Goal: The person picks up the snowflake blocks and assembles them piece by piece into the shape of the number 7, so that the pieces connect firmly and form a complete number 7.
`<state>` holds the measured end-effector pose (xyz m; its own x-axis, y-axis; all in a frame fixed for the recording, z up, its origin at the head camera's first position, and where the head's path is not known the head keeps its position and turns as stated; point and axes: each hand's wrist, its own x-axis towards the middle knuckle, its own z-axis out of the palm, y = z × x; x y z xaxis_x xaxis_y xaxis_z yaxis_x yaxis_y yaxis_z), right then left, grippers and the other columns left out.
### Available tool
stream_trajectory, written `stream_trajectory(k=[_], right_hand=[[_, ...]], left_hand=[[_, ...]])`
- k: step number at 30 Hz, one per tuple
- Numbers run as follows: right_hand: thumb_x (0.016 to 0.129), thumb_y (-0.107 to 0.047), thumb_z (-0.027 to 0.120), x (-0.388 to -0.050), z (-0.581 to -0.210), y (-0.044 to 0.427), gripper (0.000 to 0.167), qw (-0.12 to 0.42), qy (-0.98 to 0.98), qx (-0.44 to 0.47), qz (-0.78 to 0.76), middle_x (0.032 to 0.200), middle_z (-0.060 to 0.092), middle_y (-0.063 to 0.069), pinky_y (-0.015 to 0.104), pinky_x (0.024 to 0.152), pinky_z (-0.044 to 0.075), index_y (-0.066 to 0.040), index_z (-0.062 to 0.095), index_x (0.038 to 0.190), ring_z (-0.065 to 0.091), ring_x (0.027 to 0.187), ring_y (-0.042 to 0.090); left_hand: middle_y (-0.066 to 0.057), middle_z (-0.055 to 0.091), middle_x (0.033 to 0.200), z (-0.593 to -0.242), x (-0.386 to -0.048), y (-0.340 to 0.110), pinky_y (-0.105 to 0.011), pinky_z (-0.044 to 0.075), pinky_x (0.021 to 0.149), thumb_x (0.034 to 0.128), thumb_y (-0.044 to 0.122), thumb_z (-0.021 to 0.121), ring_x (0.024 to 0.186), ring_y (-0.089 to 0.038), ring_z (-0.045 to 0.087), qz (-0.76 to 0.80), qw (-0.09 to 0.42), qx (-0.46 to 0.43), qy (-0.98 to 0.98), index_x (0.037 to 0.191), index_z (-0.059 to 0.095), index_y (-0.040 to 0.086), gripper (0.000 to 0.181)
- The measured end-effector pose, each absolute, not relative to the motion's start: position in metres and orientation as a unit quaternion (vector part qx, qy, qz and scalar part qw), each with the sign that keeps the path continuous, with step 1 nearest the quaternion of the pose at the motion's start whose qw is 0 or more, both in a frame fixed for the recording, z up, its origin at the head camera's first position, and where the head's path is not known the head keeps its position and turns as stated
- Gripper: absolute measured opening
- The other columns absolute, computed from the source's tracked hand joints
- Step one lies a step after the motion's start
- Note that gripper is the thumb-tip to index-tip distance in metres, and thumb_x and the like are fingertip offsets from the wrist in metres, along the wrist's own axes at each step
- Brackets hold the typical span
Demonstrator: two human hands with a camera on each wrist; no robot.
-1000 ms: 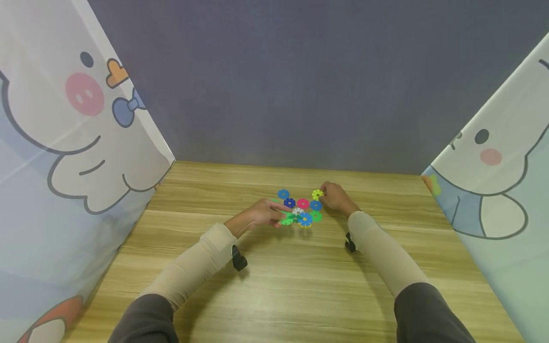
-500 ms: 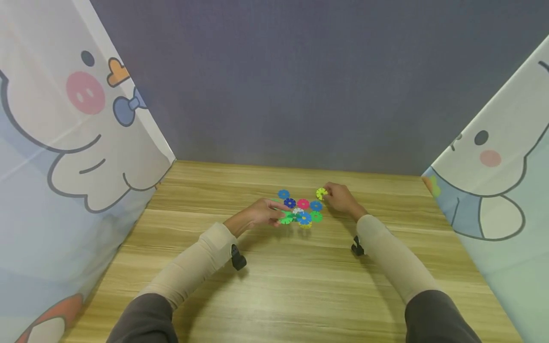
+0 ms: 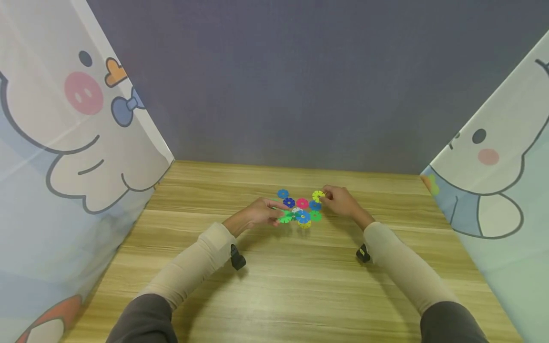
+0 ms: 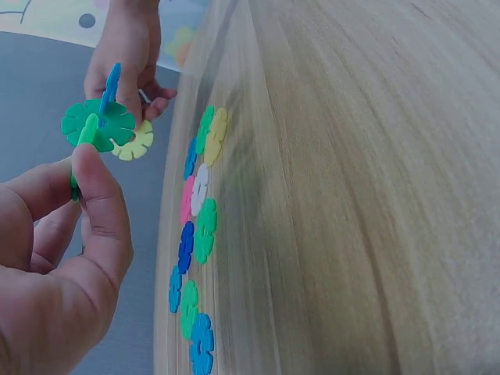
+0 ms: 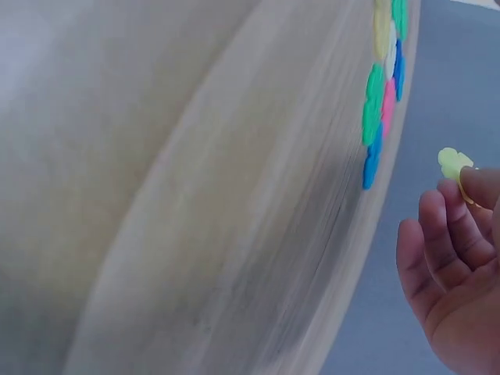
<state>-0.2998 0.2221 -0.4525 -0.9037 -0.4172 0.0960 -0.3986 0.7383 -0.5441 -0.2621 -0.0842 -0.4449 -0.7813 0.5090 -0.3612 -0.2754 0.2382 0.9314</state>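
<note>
My left hand (image 3: 259, 212) pinches a light green flower-shaped disc (image 4: 87, 131) between thumb and fingertips, above the table. Slotted to it is a dark green disc (image 4: 74, 123), and a blue disc (image 4: 112, 84) stands in the dark green one's other side. Over to the right, my right hand (image 3: 341, 201) pinches a yellow disc (image 3: 318, 196) at its edge, raised off the table. In the right wrist view part of this yellow disc (image 5: 451, 162) shows beyond the thumb; the other fingers are loosely bent. The yellow disc is apart from the joined discs in the head view.
Several loose discs lie flat on the wooden table (image 3: 274, 290) beneath and between the hands, among them a pink disc (image 3: 302, 203), a dark blue disc (image 3: 289, 203) and a green disc (image 3: 315, 216). A grey wall (image 3: 274, 85) rises behind; printed cloths flank both sides.
The right forearm has swung outward to the right. The yellow disc has shifted slightly right, then back left, turning in the fingers. The joined discs in my left hand have tilted and risen slightly.
</note>
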Motion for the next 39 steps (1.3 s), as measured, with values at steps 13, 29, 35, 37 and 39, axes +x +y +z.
stream_trajectory(k=[13, 29, 35, 37, 39], right_hand=[[0.095, -0.011, 0.068, -0.277, -0.448, 0.218, 0.015, -0.001, 0.914, -0.274, -0.299, 0.077, 0.068, 0.001, 0.025, 0.063, 0.048, -0.005, 0.068, 0.108, 0.054, 0.066, 0.008], [0.097, -0.015, 0.068, -0.255, -0.452, 0.214, 0.014, 0.011, 0.898, -0.304, -0.319, 0.082, 0.07, -0.002, 0.024, 0.066, 0.055, -0.01, 0.068, 0.111, 0.062, 0.072, 0.007], [0.099, -0.014, 0.067, -0.253, -0.455, 0.215, 0.014, 0.01, 0.892, -0.315, -0.323, 0.083, 0.072, 0.0, 0.023, 0.065, 0.056, -0.009, 0.068, 0.111, 0.063, 0.072, 0.006], [0.099, -0.014, 0.067, -0.253, -0.456, 0.216, 0.015, 0.008, 0.892, -0.319, -0.32, 0.084, 0.072, 0.0, 0.022, 0.066, 0.056, -0.008, 0.068, 0.113, 0.063, 0.073, 0.005], [0.099, -0.014, 0.067, -0.253, -0.457, 0.216, 0.017, 0.005, 0.892, -0.323, -0.315, 0.082, 0.072, 0.001, 0.022, 0.067, 0.057, -0.008, 0.068, 0.114, 0.063, 0.071, 0.004]], left_hand=[[-0.005, 0.064, 0.099, -0.448, -0.264, -0.083, -0.022, 0.061, 0.07, 0.0995, 0.003, 0.063, 0.067, -0.01, 0.064, 0.623, 0.305, 0.06, 0.718, 0.134, 0.065, 0.003, 0.034], [-0.014, 0.064, 0.126, -0.449, -0.266, -0.088, -0.021, 0.061, 0.068, 0.0995, 0.002, 0.062, 0.066, -0.009, 0.064, 0.635, 0.299, 0.057, 0.71, 0.14, 0.058, -0.003, 0.041], [-0.012, 0.066, 0.118, -0.45, -0.267, -0.087, -0.021, 0.061, 0.07, 0.0988, 0.002, 0.063, 0.066, -0.009, 0.064, 0.633, 0.296, 0.054, 0.713, 0.14, 0.058, -0.002, 0.041], [-0.011, 0.067, 0.114, -0.45, -0.267, -0.086, -0.021, 0.061, 0.069, 0.0987, 0.002, 0.063, 0.066, -0.009, 0.064, 0.635, 0.297, 0.054, 0.711, 0.14, 0.058, -0.002, 0.042], [-0.01, 0.067, 0.111, -0.449, -0.268, -0.086, -0.021, 0.06, 0.068, 0.0988, 0.002, 0.063, 0.065, -0.01, 0.064, 0.635, 0.297, 0.055, 0.711, 0.14, 0.058, -0.003, 0.041]])
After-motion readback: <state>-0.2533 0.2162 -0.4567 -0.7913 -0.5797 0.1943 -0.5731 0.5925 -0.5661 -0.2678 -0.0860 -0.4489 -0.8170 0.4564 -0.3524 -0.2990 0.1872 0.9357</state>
